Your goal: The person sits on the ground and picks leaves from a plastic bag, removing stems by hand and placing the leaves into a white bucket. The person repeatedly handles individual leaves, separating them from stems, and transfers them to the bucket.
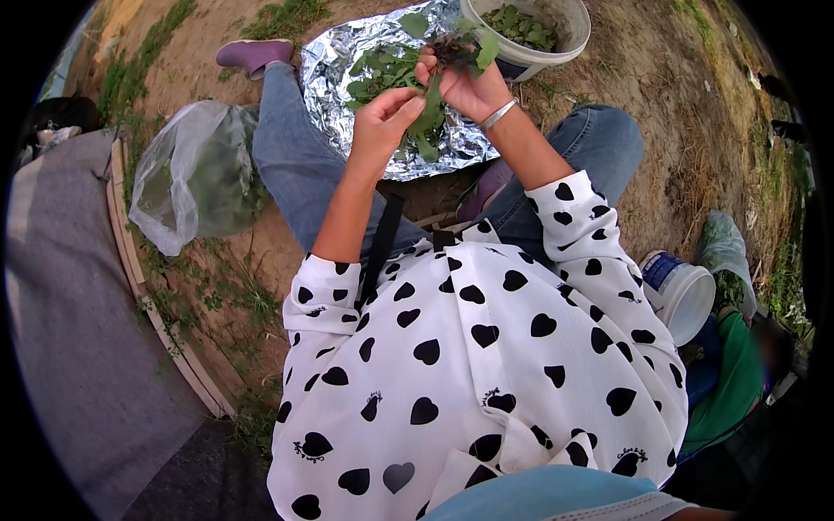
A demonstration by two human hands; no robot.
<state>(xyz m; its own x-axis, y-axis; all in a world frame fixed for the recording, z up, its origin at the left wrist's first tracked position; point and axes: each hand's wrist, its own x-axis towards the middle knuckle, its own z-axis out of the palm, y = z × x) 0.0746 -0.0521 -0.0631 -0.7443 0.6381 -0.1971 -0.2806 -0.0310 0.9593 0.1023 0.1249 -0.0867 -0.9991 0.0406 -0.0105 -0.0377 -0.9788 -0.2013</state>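
Observation:
My right hand (470, 88), with a silver bangle at the wrist, holds a bunch of leafy greens (456, 49) upright above a crumpled foil sheet (332, 78). Close beside it, my left hand (391, 114) pinches at a leafy stem hanging between the two hands, its thumb against the fingers. More green leaves (384, 68) lie on the foil under and behind my hands. Just beyond my right hand stands a white plastic bucket (573, 39) with loose green leaves (518, 26) inside.
A translucent plastic bag (189, 176) of greens lies left on the soil. A wooden edging (163, 325) borders a grey sheet (85, 280). At right are a tipped white bucket (690, 303), another bag of greens (726, 247) and a person in a green top (726, 384).

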